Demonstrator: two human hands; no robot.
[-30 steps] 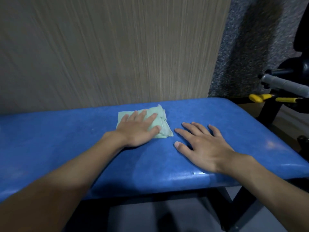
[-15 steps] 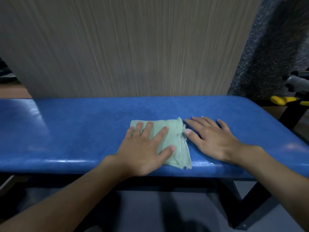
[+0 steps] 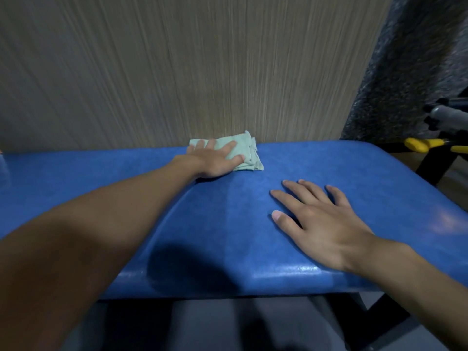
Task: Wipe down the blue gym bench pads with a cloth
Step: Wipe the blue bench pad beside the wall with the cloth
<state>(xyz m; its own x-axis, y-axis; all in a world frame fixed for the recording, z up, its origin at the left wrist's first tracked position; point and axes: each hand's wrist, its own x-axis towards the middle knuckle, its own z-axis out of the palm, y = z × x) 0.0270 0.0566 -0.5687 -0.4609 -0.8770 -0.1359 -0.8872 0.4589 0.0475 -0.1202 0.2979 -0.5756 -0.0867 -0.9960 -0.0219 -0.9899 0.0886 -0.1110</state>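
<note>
The left hand [image 3: 215, 160] lies flat with its fingers straight and slightly spread. It grips nothing and presses its palm and fingers down on the cloth [image 3: 247, 152]. The cloth is a pale green folded wad. Most of it sits under those fingers, with a strip showing past the fingertips and a ragged stack of folded edges sticking out on the thumb side. It lies at the far rim of the blue bench pad [image 3: 342, 171], the rim away from the wrist. It may touch the wood-grain wall panel [image 3: 202, 72] just beyond the fingertips, but the angle is too shallow to be sure.

The cloth looks light, soft and limp, folded several layers thick. It would probably bunch or unfold if dragged by a corner. The better hold is likely the present one, a flat palm over the middle of the wad so that the layers slide as one. The pad looks smooth and glossy, probably padded vinyl that gives a little and lets the cloth glide easily.

To the thumb side of the left hand and nearer the body, the right hand [image 3: 321, 224] rests open on the bare pad. Its fingers are spread, it holds nothing, and it appears to brace. Beyond its little finger, off the pad's end, are a yellow handle [image 3: 417, 144] and a grey bar [image 3: 448, 115].
</note>
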